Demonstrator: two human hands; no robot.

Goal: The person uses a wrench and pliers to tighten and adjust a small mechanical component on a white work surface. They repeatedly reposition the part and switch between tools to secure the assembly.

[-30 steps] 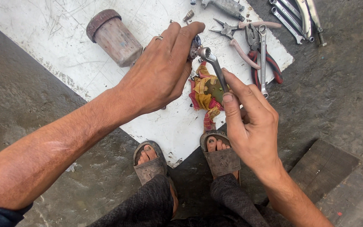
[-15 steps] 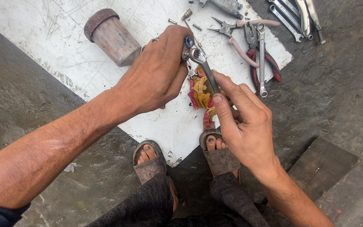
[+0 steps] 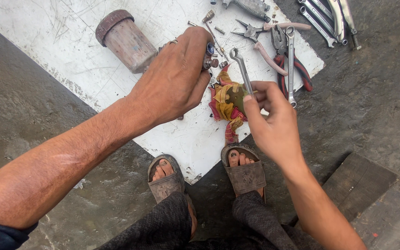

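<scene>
Change: R hand (image 3: 274,122) has pulled the small open-end spanner (image 3: 241,69) back off the part since 0.5 s ago; then its jaw sat against the fitting in the L hand, now there's a clear gap between them.
Meaning: looks like a pause between turns or a re-seat of the tool, just my read; part and spanner are apart for now.
L hand (image 3: 177,78): fingers curled shut around a small metal fitting (image 3: 209,58) w/ a blue bit at the tip; most of it hidden by the fingers, ring on one finger.
R hand: thumb + forefinger pinched on the spanner's lower shank, other fingers loosely bent; open end points up and away from the person.
Part location: held above the white board (image 3: 61,46), just left of the spanner head, not resting on anything.
Under hands: red-yellow rag (image 3: 223,104) w/ a dark round piece on it.
Nearby: rusty cylindrical canister (image 3: 123,39) lying tilted, upper left; loose screws (image 3: 207,17); needle-nose pliers (image 3: 265,39); red-handled pliers (image 3: 295,65); combo wrench (image 3: 290,65) lying across them; more wrenches (image 3: 322,18) at top right.
Surface: scratched, chipped white board laid on damp grey concrete floor (image 3: 371,102).
Room: ground level, person crouched, sandalled feet (image 3: 244,169) at the board's edge; wooden plank (image 3: 362,185) lower right.
</scene>
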